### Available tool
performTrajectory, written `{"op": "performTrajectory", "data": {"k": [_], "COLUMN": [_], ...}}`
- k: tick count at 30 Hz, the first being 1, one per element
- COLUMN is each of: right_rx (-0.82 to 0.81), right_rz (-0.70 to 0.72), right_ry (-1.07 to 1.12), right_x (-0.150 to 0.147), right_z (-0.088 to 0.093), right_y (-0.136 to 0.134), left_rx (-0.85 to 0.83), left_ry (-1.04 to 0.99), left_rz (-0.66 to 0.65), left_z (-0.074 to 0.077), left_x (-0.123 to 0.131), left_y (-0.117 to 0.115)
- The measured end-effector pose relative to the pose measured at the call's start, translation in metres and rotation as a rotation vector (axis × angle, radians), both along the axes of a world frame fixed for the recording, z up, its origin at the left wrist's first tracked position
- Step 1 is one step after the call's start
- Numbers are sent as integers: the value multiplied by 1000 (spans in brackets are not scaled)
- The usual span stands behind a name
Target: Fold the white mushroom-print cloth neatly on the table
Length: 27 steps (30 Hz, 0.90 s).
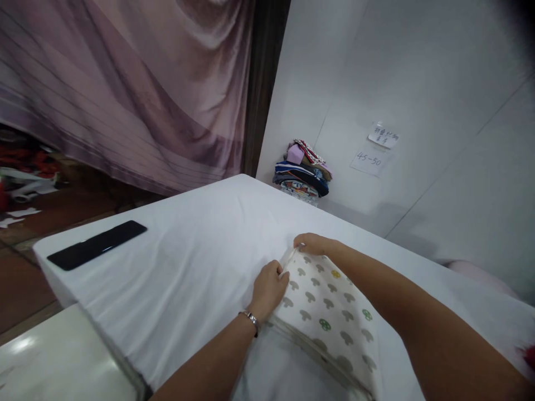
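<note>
A folded cream cloth (pixel 330 317) printed with grey and green clover shapes lies on the white-covered table (pixel 179 267). My left hand (pixel 270 287), with a bracelet at the wrist, is closed in a pinch on the cloth's far left edge. My right hand (pixel 313 244) is closed on the far corner of the same cloth, fingers curled over its hem. Both hands sit close together at the cloth's far end.
A black flat phone-like object (pixel 97 244) lies near the table's left edge. A stack of folded coloured fabrics (pixel 303 172) sits at the far corner against the white wall, under two paper notes (pixel 376 150). A mauve curtain (pixel 125 94) hangs at left.
</note>
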State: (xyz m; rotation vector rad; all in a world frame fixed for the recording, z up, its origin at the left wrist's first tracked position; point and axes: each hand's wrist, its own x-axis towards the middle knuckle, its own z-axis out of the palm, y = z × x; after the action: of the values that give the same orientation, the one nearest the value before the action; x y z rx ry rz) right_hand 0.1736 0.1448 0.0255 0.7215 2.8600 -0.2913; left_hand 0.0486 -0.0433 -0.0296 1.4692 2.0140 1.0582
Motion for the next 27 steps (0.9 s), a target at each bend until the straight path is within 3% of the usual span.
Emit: {"op": "performTrajectory", "data": {"k": [10,15,21,27], "right_rx": [7,10,-40,12], "right_rz": [-9,-76,80,117], "right_ry": [-44,88,106,32], "right_x": [-5,-1,-1,-1], "right_z": [3,2,-2,5], "right_y": [-2,-7,-16,-22], "left_rx": [80,114,154,244], "left_ry": [71,89,122,231], "left_rz": [-67,-77,-119,-192], "left_z": [0,1,5,10], "left_x": [0,0,0,2], "left_y": [0,-1,-3,-5]}}
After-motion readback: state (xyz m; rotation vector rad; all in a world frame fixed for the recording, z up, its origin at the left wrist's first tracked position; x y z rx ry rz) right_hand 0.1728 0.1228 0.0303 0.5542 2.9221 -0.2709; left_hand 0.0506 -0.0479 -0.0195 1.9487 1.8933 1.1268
